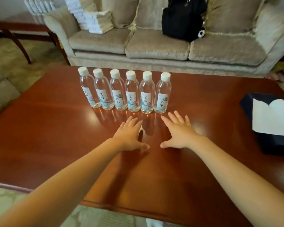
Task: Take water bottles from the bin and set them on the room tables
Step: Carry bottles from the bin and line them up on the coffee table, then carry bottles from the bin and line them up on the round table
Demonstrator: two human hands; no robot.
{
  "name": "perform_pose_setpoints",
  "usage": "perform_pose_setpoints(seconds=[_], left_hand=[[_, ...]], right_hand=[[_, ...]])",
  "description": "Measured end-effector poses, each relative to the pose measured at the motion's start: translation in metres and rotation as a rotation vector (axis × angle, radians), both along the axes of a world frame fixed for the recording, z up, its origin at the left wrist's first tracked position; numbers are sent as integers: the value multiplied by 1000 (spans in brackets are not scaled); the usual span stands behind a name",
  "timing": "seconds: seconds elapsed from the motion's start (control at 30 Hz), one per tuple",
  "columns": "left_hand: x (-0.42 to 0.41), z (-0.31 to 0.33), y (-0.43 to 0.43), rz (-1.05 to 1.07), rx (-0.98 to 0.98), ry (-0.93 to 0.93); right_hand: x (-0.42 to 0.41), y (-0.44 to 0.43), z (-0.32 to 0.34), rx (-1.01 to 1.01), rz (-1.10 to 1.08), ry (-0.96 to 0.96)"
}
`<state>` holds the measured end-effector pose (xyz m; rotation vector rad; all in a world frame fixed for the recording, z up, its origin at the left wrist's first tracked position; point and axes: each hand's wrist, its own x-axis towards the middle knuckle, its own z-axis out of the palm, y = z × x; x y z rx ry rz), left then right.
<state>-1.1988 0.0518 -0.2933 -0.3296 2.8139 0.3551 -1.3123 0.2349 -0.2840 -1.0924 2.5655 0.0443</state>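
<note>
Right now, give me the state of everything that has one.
Six clear plastic water bottles with white caps: upright, capped, in one row on the red-brown wooden table.
Left hand: open, fingers spread, holding nothing.
Right hand: open, fingers spread, holding nothing.
Dark blue tissue box: white tissue sticking out.
Black backpack: upright on the beige sofa.

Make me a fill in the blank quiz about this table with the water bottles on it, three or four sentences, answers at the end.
1. ____ water bottles stand in a row on the table.
2. Their caps are all ____.
3. Neither the left hand nor the right hand holds a bottle; both are ____, not shut.
4. The backpack on the sofa is ____.

Missing words: six; white; open; black.
</note>
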Motion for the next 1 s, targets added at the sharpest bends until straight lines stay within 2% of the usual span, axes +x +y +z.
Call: perform_pose_setpoints(seconds=[0.23, 0.5, 0.63, 0.8, 1.0], left_hand=[[40, 109, 9, 43, -90, -116], [120, 304, 24, 145, -73, -223], [171, 385, 22, 228, -63, -182], [242, 435, 7, 378, -41, -62], [360, 472, -20, 592, -106, 4]], right_hand=[[36, 8, 109, 77, 41, -91], [94, -4, 308, 92, 162, -140], [130, -20, 388, 51, 279, -110], [186, -53, 441, -68, 358, -61], [279, -108, 466, -171, 491, -71]])
